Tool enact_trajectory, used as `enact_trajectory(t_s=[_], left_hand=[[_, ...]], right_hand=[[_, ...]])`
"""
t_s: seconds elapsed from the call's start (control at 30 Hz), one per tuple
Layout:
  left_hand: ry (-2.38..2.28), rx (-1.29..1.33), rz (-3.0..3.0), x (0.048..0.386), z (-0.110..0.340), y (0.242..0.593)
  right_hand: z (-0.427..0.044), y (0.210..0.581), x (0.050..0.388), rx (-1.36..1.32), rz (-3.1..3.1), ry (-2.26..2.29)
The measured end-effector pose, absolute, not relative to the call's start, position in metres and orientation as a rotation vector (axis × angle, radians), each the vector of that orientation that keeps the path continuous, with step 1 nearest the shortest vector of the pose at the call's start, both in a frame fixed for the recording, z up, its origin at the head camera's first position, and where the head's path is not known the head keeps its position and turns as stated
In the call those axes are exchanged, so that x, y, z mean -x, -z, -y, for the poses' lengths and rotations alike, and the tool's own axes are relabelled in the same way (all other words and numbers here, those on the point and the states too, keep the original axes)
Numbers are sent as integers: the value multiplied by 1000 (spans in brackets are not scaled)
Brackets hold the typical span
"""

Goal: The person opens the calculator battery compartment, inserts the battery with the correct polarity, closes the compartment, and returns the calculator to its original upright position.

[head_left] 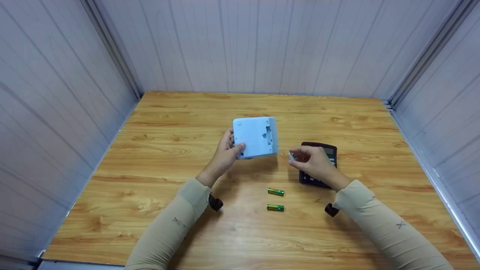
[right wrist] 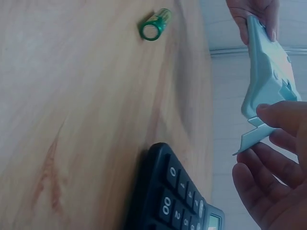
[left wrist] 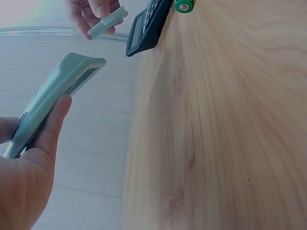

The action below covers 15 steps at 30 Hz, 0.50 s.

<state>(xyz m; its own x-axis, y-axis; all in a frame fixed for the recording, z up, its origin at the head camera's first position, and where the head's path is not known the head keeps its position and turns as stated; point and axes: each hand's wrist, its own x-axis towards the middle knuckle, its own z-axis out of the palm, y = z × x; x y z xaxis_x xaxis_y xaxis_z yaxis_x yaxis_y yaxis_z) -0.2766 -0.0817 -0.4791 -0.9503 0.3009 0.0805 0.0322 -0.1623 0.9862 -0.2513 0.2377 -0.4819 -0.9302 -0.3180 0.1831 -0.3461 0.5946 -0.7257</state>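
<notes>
My left hand (head_left: 224, 153) grips a light-blue calculator (head_left: 252, 137) by its left edge, thumb on the underside that faces up. A battery slot (head_left: 268, 135) lies uncovered near its right edge. In the left wrist view, the calculator (left wrist: 53, 98) is tilted above the table, a dark display strip on its other face. Between thumb and fingers, my right hand (head_left: 315, 162) pinches a small light-blue battery cover (head_left: 291, 156), apart from the calculator. The right wrist view shows this cover (right wrist: 253, 137) close up. Two green-and-gold batteries (head_left: 275, 191) (head_left: 275, 207) lie on the table.
Under and beside the right hand lies a black calculator (head_left: 330, 151), partly hidden by that hand. The wooden table (head_left: 180, 123) meets pale panel walls (head_left: 240, 45) at the back and sides.
</notes>
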Motion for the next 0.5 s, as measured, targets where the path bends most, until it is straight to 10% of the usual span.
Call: enact_trajectory(t_s=[0.5], left_hand=[[-2256,-349,-1891,280,87,477]], right_hand=[[-224,497,259,-711,2926,-1153]])
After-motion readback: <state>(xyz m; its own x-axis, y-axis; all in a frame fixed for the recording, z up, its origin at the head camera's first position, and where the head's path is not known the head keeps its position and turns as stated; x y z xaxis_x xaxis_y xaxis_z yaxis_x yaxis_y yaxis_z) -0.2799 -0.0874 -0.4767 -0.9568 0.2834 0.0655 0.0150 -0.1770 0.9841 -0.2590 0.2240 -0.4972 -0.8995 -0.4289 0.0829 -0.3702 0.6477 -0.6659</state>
